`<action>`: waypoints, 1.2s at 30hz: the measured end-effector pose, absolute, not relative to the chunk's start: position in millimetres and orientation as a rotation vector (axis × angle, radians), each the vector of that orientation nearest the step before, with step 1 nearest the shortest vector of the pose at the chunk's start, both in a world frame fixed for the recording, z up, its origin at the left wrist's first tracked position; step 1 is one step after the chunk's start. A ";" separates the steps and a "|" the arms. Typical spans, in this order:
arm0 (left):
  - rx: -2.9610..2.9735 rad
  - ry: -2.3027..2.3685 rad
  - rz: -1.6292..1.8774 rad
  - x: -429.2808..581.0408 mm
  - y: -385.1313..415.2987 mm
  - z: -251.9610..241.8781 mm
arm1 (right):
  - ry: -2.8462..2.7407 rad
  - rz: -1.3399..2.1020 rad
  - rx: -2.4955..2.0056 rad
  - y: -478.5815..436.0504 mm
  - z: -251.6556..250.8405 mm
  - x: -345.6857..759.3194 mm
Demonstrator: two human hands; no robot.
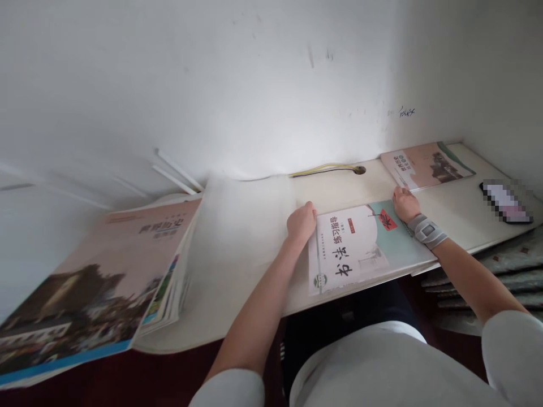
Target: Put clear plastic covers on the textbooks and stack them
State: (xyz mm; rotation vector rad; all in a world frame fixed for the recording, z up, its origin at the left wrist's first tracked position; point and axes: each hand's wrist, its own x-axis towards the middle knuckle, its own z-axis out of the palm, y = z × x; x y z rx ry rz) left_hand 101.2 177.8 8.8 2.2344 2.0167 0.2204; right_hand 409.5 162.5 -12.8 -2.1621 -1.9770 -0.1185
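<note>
A calligraphy workbook [352, 249] with a white and green cover lies in front of me near the front edge of the white desk [339, 192]. It has large black characters and a red diamond printed on it. My left hand [302, 221] is closed at its upper left corner. My right hand [406, 204], with a grey band on the wrist, is closed at its upper right edge. The fingertips of both hands are partly hidden. The cover has a glossy look. Left of the workbook, a pale, translucent-looking sheet [244, 226] seems to lie on the desk.
At the left, a stack topped by a world history textbook [123, 265] sticks out past the desk edge. Another history book [428, 165] lies at the back right, near a phone [507, 202]. Cables [326, 168] run along the wall to a hole. Patterned fabric [504, 265] hangs below right.
</note>
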 end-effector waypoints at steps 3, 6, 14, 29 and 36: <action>2.263 2.039 0.193 105.2 167.2 16.8 | -2.009 -0.110 -2.147 169.0 -13.2 407.1; 2.402 1.928 0.193 118.4 144.1 31.6 | -2.027 -0.115 -2.134 172.5 -14.4 407.5; 2.417 1.336 -0.236 154.8 83.7 33.2 | -2.016 -0.133 -2.137 184.4 -17.2 407.3; 2.604 1.512 0.027 154.2 65.0 -13.5 | -2.478 -0.147 -1.323 91.5 3.4 303.4; 2.543 1.592 -0.004 120.4 79.3 -13.5 | -2.593 -0.089 -1.442 65.1 -23.0 347.9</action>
